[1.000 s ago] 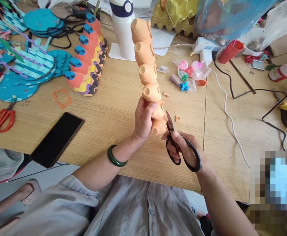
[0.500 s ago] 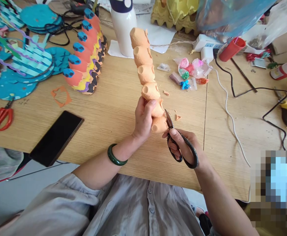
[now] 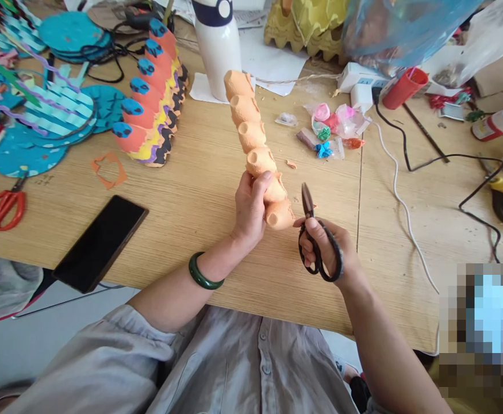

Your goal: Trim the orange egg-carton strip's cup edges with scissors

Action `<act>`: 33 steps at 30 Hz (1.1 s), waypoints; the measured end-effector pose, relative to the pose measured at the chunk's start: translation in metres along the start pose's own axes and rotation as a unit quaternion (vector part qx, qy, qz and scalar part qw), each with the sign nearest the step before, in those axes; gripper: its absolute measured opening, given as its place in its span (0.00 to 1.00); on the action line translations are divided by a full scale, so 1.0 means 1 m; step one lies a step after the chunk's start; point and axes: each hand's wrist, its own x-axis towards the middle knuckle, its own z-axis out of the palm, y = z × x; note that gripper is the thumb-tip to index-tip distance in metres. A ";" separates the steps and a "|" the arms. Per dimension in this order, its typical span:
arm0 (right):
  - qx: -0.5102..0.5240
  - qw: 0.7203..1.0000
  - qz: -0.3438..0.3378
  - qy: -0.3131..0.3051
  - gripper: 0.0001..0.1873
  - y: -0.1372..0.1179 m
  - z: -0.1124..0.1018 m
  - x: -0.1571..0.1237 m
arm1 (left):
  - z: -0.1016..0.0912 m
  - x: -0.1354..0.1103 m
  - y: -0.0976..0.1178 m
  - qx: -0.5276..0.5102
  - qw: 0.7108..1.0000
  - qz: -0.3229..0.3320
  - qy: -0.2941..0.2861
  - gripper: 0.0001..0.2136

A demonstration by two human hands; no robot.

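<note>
My left hand [image 3: 250,208] is wrapped round the lower end of a long orange strip of egg-carton cups [image 3: 251,138], which leans up and away over the wooden table [image 3: 199,190]. My right hand [image 3: 326,248] grips black scissors [image 3: 315,241] through the handle loops. Their blades are together and point upward, a short gap to the right of the lowest orange cup. A green bangle sits on my left wrist.
A black phone [image 3: 100,241] lies at the table's near left edge, red scissors [image 3: 1,207] further left. Painted cup stacks [image 3: 152,98], blue paper cutouts [image 3: 44,121], a white bottle [image 3: 219,46], small coloured pieces in wrappers [image 3: 329,129], cables and a power strip [image 3: 361,77] crowd the far side.
The scissors have drawn away from the lowest cup to the right and their blades have come together. The orange strip has tilted a little more to the left.
</note>
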 end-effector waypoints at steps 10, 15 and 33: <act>0.084 0.991 -0.091 0.051 0.26 0.002 0.001 0.012 | 0.002 -0.002 -0.004 -0.051 0.998 -0.034 -0.009 0.09; 0.148 0.985 -0.080 0.026 0.24 0.000 0.010 0.022 | 0.002 -0.003 -0.001 -0.124 0.991 -0.042 -0.033 0.08; 0.334 0.935 -0.102 -0.054 0.13 -0.005 -0.045 0.063 | -0.006 -0.004 -0.002 -0.005 0.981 -0.141 -0.132 0.16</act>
